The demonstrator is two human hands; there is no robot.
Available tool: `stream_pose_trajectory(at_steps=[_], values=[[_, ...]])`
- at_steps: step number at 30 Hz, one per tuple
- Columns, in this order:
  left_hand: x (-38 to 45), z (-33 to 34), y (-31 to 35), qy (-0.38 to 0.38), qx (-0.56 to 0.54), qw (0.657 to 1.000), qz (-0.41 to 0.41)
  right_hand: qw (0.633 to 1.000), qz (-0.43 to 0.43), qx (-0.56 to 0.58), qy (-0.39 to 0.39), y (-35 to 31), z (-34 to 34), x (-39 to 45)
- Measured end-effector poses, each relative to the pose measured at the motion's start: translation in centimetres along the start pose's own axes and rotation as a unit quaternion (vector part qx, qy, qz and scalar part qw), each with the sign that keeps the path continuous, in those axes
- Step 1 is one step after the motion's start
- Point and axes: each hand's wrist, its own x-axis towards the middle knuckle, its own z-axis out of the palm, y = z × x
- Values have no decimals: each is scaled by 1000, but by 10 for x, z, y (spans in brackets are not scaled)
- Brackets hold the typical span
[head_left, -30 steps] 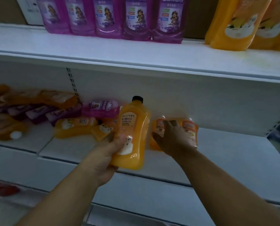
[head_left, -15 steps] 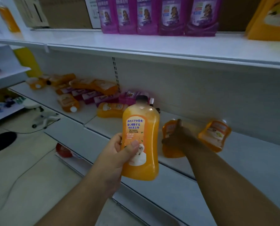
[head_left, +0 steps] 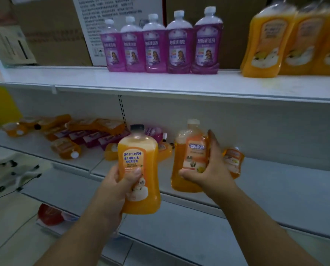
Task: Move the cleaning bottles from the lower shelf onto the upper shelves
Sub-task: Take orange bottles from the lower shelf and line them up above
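Transfer step, mid-carry: left hand (head_left: 114, 187) grasping a black-capped orange cleaner bottle (head_left: 139, 169) at centre frame, right hand (head_left: 208, 169) clasping a white-capped orange bottle (head_left: 191, 156), both above the lower shelf (head_left: 275, 189); next, raise both upright onto the upper shelf (head_left: 160, 83)

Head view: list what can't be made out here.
- Orange bottles on the upper shelf: motion-blurred, labels unreadable, row cut off by the right edge.
- Lying orange bottle: partly hidden behind the right hand.
- Bottles lying on the lower shelf: dim, overlapping, count unclear.
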Motion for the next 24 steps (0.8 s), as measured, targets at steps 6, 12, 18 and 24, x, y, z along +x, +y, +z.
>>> stream_pose_trajectory(at_steps=[6,12,18,24], values=[[10,-19,30,-45,42,996,69,994,-81,42,62,-74,17,-42],[13,5,86,-144,68,977,142,979,-157,15,126,-138,17,-70],[7,68,150,-222,71,950,206,954,-221,-57,196,-206,-17,-95],[10,155,198,-288,88,921,246,907,-243,-199,281,-252,-79,-110]])
